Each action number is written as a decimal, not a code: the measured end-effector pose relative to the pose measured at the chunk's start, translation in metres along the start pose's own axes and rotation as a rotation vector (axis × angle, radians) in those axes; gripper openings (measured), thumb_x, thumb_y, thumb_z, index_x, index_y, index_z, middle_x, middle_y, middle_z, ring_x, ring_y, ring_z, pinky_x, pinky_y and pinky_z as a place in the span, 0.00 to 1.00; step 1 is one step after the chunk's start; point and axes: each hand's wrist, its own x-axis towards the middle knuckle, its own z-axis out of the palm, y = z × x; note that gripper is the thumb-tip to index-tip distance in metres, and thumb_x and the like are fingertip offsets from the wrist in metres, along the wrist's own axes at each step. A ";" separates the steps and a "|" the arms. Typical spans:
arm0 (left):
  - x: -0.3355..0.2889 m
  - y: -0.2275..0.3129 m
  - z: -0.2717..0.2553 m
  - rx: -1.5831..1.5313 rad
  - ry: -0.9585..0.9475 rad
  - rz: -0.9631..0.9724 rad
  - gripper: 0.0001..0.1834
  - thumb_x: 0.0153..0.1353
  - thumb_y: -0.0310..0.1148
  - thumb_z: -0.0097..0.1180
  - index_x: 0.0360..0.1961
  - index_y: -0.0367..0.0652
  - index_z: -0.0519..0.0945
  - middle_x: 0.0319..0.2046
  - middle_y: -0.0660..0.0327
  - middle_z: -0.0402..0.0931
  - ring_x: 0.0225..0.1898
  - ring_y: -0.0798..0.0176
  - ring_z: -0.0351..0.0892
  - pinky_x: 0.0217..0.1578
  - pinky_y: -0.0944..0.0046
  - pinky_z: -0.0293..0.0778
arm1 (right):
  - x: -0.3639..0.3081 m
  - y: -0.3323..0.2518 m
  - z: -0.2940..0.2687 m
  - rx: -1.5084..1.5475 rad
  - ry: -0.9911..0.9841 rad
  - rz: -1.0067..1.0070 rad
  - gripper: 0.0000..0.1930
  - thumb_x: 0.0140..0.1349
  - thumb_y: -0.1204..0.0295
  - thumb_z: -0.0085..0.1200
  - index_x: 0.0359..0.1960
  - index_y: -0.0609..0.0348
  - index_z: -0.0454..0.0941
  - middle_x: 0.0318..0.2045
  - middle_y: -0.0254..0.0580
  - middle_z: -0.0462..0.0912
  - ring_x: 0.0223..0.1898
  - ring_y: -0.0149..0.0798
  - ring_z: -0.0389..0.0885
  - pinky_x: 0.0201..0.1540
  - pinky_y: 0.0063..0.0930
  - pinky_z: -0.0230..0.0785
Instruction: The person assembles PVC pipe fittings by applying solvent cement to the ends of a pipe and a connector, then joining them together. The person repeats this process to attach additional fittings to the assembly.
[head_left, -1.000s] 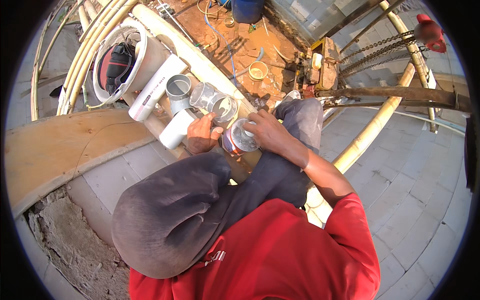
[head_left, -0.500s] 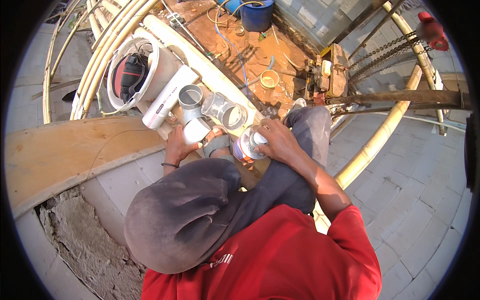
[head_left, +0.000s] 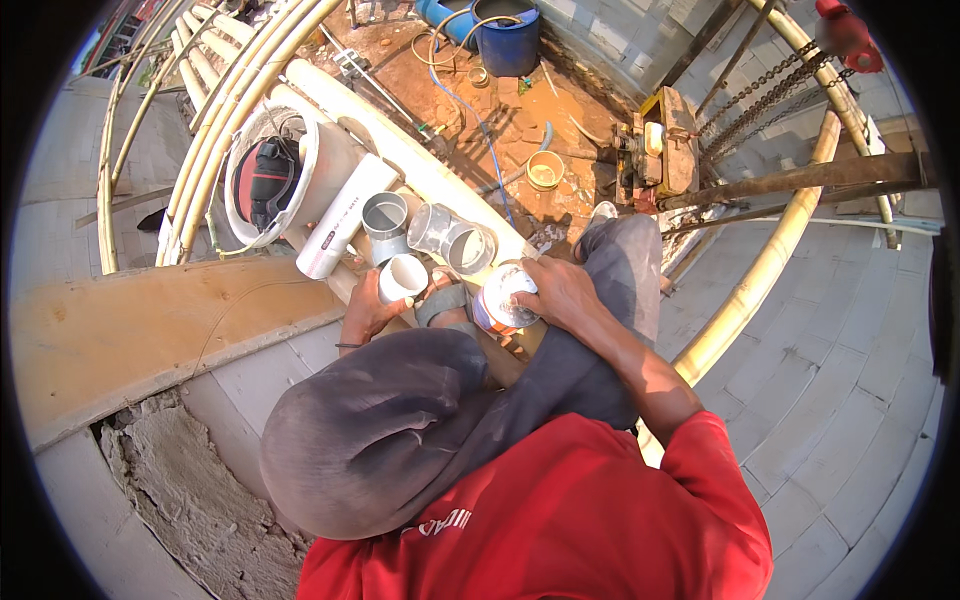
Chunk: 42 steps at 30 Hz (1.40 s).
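My left hand (head_left: 366, 312) grips a short white pipe piece (head_left: 402, 276) from its left side, with the open end turned up toward me. At the right, the fingers of my right hand (head_left: 556, 290) are closed over the top of a small round can (head_left: 502, 302) with a coloured label. Just beyond them are a grey pipe fitting (head_left: 385, 216) and two grey, see-through-looking fittings (head_left: 452, 238) lying end to end. A longer white pipe (head_left: 345, 217) rests at the left of these. My sandalled foot (head_left: 440, 298) sits between both hands.
A white bucket (head_left: 238, 180) holding a red and black bag stands at the left. Bamboo poles (head_left: 205, 130) run beside it. Down on the reddish ground are a blue barrel (head_left: 507, 42), a yellow bowl (head_left: 545, 170) and a rusty machine (head_left: 665, 140) with hanging chains.
My left hand has turned the white pipe piece so its open end shows. My right hand stays at the can, its fingers shifted slightly on the top. The whole view has moved a little.
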 end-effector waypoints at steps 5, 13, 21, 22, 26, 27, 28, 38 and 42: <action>0.007 0.024 0.009 0.039 0.292 0.070 0.29 0.51 0.41 0.73 0.47 0.31 0.76 0.41 0.44 0.77 0.46 0.40 0.77 0.45 0.48 0.73 | -0.002 0.001 0.003 0.025 -0.070 0.056 0.21 0.55 0.59 0.65 0.47 0.56 0.80 0.37 0.53 0.82 0.40 0.56 0.83 0.41 0.48 0.76; 0.052 0.070 0.020 0.073 0.247 0.257 0.22 0.54 0.34 0.68 0.48 0.35 0.77 0.41 0.47 0.78 0.45 0.42 0.76 0.46 0.49 0.71 | -0.004 -0.005 -0.018 0.024 -0.014 -0.148 0.23 0.52 0.70 0.65 0.52 0.54 0.80 0.43 0.47 0.77 0.46 0.51 0.78 0.50 0.43 0.73; 0.074 0.078 0.016 0.097 -0.072 0.185 0.12 0.58 0.32 0.61 0.38 0.35 0.78 0.35 0.44 0.76 0.43 0.41 0.74 0.43 0.46 0.68 | -0.007 -0.004 -0.039 0.105 0.018 -0.058 0.22 0.53 0.68 0.65 0.51 0.58 0.80 0.38 0.50 0.79 0.42 0.55 0.80 0.45 0.44 0.74; 0.071 0.083 0.017 0.052 -0.007 0.229 0.11 0.59 0.32 0.60 0.38 0.35 0.78 0.33 0.45 0.75 0.43 0.41 0.73 0.43 0.46 0.67 | -0.010 -0.004 -0.046 0.124 0.052 -0.052 0.21 0.53 0.68 0.65 0.50 0.58 0.80 0.38 0.51 0.80 0.42 0.56 0.81 0.44 0.45 0.74; 0.064 0.101 0.012 0.052 0.081 0.284 0.10 0.61 0.33 0.57 0.38 0.37 0.78 0.31 0.49 0.72 0.41 0.44 0.71 0.45 0.49 0.64 | -0.020 0.002 -0.060 0.212 0.161 -0.039 0.21 0.55 0.71 0.63 0.52 0.60 0.80 0.40 0.50 0.80 0.39 0.53 0.81 0.43 0.40 0.74; 0.063 0.108 0.009 0.063 0.094 0.294 0.09 0.62 0.33 0.57 0.38 0.37 0.77 0.30 0.49 0.72 0.40 0.45 0.71 0.45 0.50 0.63 | -0.021 0.001 -0.063 0.218 0.170 -0.021 0.21 0.55 0.72 0.63 0.52 0.60 0.80 0.40 0.50 0.81 0.38 0.53 0.81 0.42 0.39 0.74; 0.062 0.113 0.007 0.075 0.110 0.302 0.09 0.62 0.32 0.56 0.38 0.38 0.77 0.30 0.50 0.72 0.40 0.46 0.71 0.46 0.51 0.62 | -0.022 0.000 -0.066 0.225 0.179 -0.006 0.21 0.55 0.72 0.63 0.51 0.61 0.80 0.40 0.50 0.81 0.37 0.52 0.81 0.41 0.39 0.74; 0.067 0.138 0.007 0.087 0.168 0.418 0.07 0.62 0.29 0.57 0.31 0.40 0.71 0.27 0.53 0.70 0.35 0.48 0.71 0.47 0.50 0.59 | -0.028 0.006 -0.071 0.282 0.266 -0.012 0.21 0.54 0.71 0.66 0.51 0.62 0.81 0.32 0.46 0.79 0.29 0.43 0.78 0.35 0.35 0.72; 0.066 0.153 0.009 0.123 0.215 0.462 0.07 0.61 0.29 0.58 0.32 0.40 0.72 0.27 0.54 0.70 0.35 0.48 0.72 0.47 0.49 0.59 | -0.029 0.004 -0.070 0.281 0.273 0.000 0.21 0.54 0.71 0.66 0.51 0.62 0.81 0.32 0.45 0.79 0.29 0.43 0.78 0.34 0.35 0.72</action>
